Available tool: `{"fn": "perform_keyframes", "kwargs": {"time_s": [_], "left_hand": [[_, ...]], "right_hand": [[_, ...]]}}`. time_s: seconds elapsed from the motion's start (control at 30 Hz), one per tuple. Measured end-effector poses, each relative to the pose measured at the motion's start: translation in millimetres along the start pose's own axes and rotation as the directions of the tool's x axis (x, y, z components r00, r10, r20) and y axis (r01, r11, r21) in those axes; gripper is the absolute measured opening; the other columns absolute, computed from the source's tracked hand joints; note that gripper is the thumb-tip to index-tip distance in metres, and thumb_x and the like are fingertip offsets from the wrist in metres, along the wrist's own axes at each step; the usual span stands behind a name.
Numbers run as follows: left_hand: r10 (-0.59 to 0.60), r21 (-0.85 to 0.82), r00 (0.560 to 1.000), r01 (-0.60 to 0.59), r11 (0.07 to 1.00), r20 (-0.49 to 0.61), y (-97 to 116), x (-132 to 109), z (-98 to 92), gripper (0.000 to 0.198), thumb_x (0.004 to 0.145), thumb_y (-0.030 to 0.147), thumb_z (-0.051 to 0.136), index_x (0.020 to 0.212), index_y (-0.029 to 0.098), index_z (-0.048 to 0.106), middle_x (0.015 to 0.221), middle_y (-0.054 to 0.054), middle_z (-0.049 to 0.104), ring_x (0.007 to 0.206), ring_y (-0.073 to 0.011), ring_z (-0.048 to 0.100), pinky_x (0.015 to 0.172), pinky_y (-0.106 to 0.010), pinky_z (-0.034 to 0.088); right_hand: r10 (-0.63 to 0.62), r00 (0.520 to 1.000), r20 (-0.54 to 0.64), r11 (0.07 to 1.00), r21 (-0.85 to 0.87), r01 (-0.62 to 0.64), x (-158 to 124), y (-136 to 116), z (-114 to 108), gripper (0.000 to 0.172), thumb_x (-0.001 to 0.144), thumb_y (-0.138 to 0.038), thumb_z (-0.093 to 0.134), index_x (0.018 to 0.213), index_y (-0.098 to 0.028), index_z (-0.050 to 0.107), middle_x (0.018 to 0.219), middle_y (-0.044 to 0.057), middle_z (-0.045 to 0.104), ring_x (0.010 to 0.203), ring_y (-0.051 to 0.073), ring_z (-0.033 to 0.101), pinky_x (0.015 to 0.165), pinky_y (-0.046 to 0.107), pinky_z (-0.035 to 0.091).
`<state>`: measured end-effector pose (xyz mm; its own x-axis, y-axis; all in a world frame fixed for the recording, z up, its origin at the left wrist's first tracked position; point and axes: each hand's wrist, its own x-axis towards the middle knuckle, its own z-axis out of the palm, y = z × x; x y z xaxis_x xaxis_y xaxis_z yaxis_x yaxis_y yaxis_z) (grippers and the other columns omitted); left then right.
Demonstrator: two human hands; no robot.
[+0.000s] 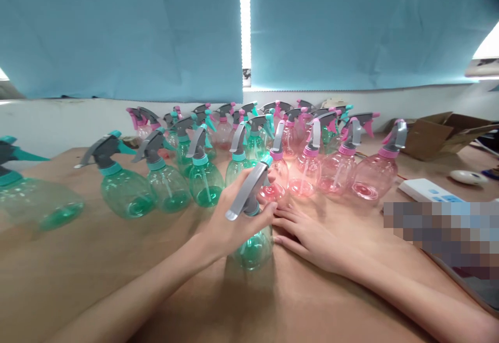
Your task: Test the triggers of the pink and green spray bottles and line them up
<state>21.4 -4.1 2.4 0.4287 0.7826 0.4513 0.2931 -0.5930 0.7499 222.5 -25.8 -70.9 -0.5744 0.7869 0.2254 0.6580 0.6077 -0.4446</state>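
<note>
Within left hand (pixel 223 224), green spray bottle (pixel 253 252), translucent, grey-topped

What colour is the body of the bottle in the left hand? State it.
Translucent green: the bottle in the left hand, seen in the head view.

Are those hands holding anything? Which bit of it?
The left hand holds a green spray bottle by its neck, near the grey spray head. The right hand holds nothing; it rests on the table beside the bottle.
</note>
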Motion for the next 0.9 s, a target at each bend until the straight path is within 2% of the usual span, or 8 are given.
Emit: {"fn": "perform_keyframes", "kwargs": {"time_s": [0.1, 0.23, 0.4, 0.5, 0.63, 0.8, 0.9], "left_hand": [[-0.015, -0.005, 1.0, 0.015, 1.0, 0.016, -3.5, -0.2, -0.6, 0.039, 0.082, 0.022, 0.062, 0.119, 0.024, 0.051, 0.124, -0.009, 0.061, 0.08, -0.0147, 0.065, 0.074, -0.031, 0.055], [-0.019, -0.008, 0.999, 0.019, 1.0, 0.041, -4.8, -0.1, -1.9, 0.043, 0.081, 0.021, 0.063, 0.121, 0.028, 0.05, 0.124, -0.007, 0.061, 0.076, -0.0136, 0.066, 0.071, -0.03, 0.056], [-0.036, 0.02, 0.997, 0.034, 0.999, 0.072, -5.5, -2.2, -3.1, 0.05, 0.08, 0.018, 0.063, 0.125, 0.03, 0.045, 0.101, -0.002, 0.066, 0.08, -0.0174, 0.065, 0.069, -0.029, 0.056], [-0.057, 0.052, 0.998, 0.055, 0.997, 0.04, -6.9, -4.5, -1.8, 0.046, 0.081, 0.016, 0.06, 0.123, 0.03, 0.049, 0.096, -0.001, 0.066, 0.08, -0.0178, 0.064, 0.07, -0.03, 0.055], [-0.075, 0.038, 0.997, 0.076, 0.996, -0.015, -5.4, -6.1, 0.8, 0.037, 0.084, 0.016, 0.058, 0.118, 0.028, 0.052, 0.085, 0.001, 0.064, 0.076, -0.016, 0.063, 0.07, -0.029, 0.054], [-0.092, 0.004, 0.996, 0.092, 0.996, -0.021, -0.2, -6.4, 0.8, 0.034, 0.086, 0.02, 0.059, 0.119, 0.025, 0.053, 0.098, -0.003, 0.065, 0.077, -0.0142, 0.064, 0.068, -0.026, 0.053], [-0.074, 0.01, 0.997, 0.074, 0.997, -0.02, 1.5, -6.4, 0.4, 0.034, 0.086, 0.019, 0.058, 0.119, 0.025, 0.053, 0.106, -0.005, 0.064, 0.082, -0.0152, 0.066, 0.074, -0.028, 0.054]], "right_hand": [[0.002, 1.0, -0.003, 1.0, 0.008, -0.002, 0.2, -0.9, -0.5, 0.036, 0.1, -0.042, 0.046, 0.129, -0.026, 0.061, 0.131, 0.009, 0.061, 0.129, 0.028, 0.049, 0.109, 0.05, 0.039], [0.005, 1.0, -0.002, 1.0, 0.011, -0.005, 0.6, -2.1, -1.7, 0.036, 0.1, -0.042, 0.046, 0.129, -0.028, 0.06, 0.132, 0.008, 0.061, 0.129, 0.028, 0.049, 0.108, 0.05, 0.04], [0.018, 1.0, -0.003, 1.0, 0.007, -0.018, -0.7, -1.3, -0.5, 0.039, 0.099, -0.042, 0.048, 0.133, -0.026, 0.058, 0.141, 0.009, 0.055, 0.134, 0.029, 0.045, 0.11, 0.051, 0.037], [0.03, 0.999, -0.011, 1.0, 0.003, -0.03, -1.4, 0.2, 1.5, 0.041, 0.099, -0.042, 0.049, 0.134, -0.025, 0.057, 0.145, 0.01, 0.052, 0.138, 0.03, 0.04, 0.112, 0.052, 0.034], [0.046, 0.999, 0.001, 0.999, 0.003, -0.046, -0.8, 0.4, 1.5, 0.043, 0.099, -0.043, 0.049, 0.136, -0.023, 0.057, 0.146, 0.011, 0.051, 0.138, 0.029, 0.041, 0.113, 0.053, 0.033], [0.027, 1.0, 0.0, 0.999, 0.024, -0.027, 0.0, -0.2, 0.0, 0.042, 0.099, -0.041, 0.049, 0.136, -0.024, 0.056, 0.142, 0.01, 0.055, 0.137, 0.028, 0.043, 0.113, 0.051, 0.034], [0.023, 1.0, -0.007, 1.0, 0.009, -0.023, -0.6, 1.1, 1.4, 0.043, 0.099, -0.041, 0.05, 0.137, -0.023, 0.055, 0.142, 0.011, 0.055, 0.136, 0.029, 0.044, 0.114, 0.053, 0.033]]}}
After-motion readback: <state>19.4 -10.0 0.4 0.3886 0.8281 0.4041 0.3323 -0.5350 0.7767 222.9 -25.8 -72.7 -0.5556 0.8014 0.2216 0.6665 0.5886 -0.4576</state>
